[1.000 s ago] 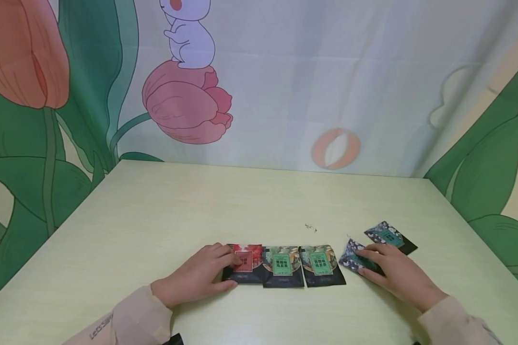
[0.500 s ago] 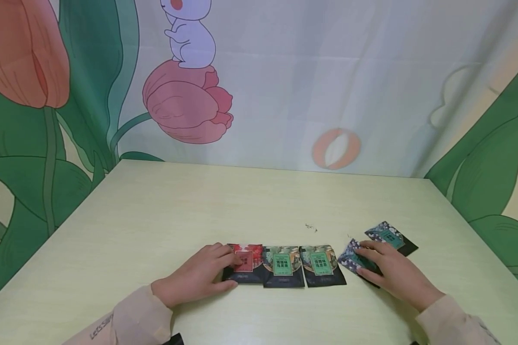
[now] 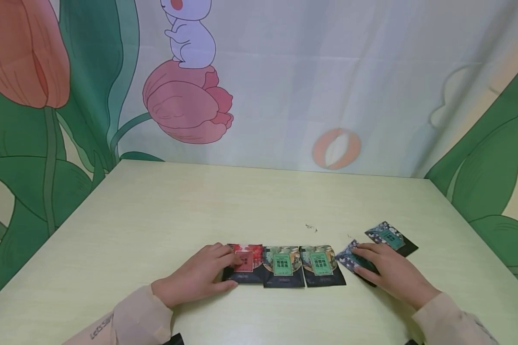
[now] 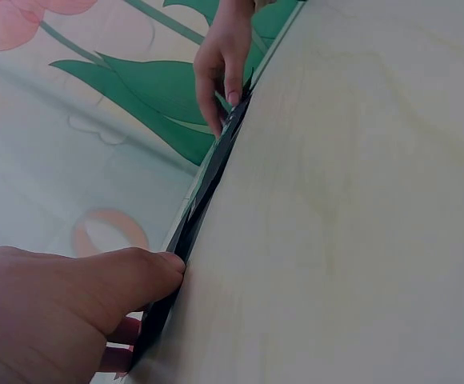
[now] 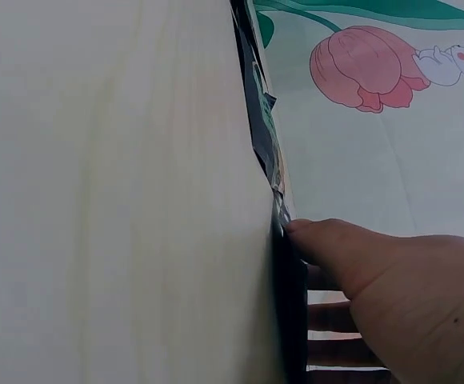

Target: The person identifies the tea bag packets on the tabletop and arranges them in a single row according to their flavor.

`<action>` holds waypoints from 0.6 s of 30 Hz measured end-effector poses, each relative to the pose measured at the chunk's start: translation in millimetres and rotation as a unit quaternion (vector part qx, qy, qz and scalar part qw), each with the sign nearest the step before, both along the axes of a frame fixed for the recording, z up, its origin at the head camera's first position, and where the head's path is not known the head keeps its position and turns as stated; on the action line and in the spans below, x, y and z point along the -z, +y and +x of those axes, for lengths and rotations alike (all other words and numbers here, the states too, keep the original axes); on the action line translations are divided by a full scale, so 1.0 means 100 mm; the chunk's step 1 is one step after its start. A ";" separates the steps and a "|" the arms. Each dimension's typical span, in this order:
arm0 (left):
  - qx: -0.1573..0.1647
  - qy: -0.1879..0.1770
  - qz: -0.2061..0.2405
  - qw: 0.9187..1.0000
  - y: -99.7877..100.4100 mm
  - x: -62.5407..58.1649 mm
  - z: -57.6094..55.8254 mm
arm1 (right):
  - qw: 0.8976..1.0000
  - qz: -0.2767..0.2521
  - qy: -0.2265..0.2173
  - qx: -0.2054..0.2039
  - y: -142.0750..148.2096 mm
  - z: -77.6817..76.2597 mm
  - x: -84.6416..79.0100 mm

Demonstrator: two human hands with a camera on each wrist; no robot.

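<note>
Three tea packets lie in a row in the head view: a red-and-black tea packet (image 3: 252, 274) on the left, then a green-and-black tea packet (image 3: 283, 279) and another green tea packet (image 3: 323, 280). My left hand (image 3: 198, 276) rests on the red packet's left side, fingers pressing its top and thumb by its near edge. On the right, my right hand (image 3: 394, 274) grips a blue flowered tea packet (image 3: 346, 257) between thumb and fingers, covering much of it. That packet lies tilted, its left corner close to the row's right end.
A second blue flowered tea packet (image 3: 390, 237) lies slanted just beyond my right hand. Small dark marks (image 3: 311, 227) show on the pale tabletop (image 3: 241, 206). A printed curtain (image 3: 276, 96) with flowers stands behind the table's far edge.
My right hand has slid slightly left with the blue flowered tea packet, bringing it nearer the row. My left hand and the packets in the row look unmoved.
</note>
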State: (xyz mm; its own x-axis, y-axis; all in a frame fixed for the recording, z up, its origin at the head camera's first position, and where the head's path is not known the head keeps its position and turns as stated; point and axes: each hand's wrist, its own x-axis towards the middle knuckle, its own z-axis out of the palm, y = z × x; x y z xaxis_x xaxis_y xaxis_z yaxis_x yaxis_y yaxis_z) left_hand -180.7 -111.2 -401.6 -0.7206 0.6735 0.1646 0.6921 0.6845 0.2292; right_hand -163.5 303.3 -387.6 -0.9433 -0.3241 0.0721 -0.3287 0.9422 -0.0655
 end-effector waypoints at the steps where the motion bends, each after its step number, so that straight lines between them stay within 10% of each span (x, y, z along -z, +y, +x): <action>1: 0.000 0.000 -0.001 1.000 0.00 0.00 0.00 | 1.000 0.002 -0.001 0.003 -0.01 0.00 0.00; 18: -0.002 -0.007 -0.006 1.000 0.00 -0.02 0.01 | 1.000 0.010 0.019 0.018 -0.09 -0.03 -0.01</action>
State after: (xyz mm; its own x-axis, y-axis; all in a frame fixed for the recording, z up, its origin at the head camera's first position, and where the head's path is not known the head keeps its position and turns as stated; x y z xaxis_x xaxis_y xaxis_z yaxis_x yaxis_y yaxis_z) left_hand -180.0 -111.6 -399.8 -0.7254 0.6726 0.1462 0.6861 0.6897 0.2315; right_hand -166.9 293.8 -386.6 -0.9509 -0.2925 0.1015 -0.2972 0.9542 -0.0350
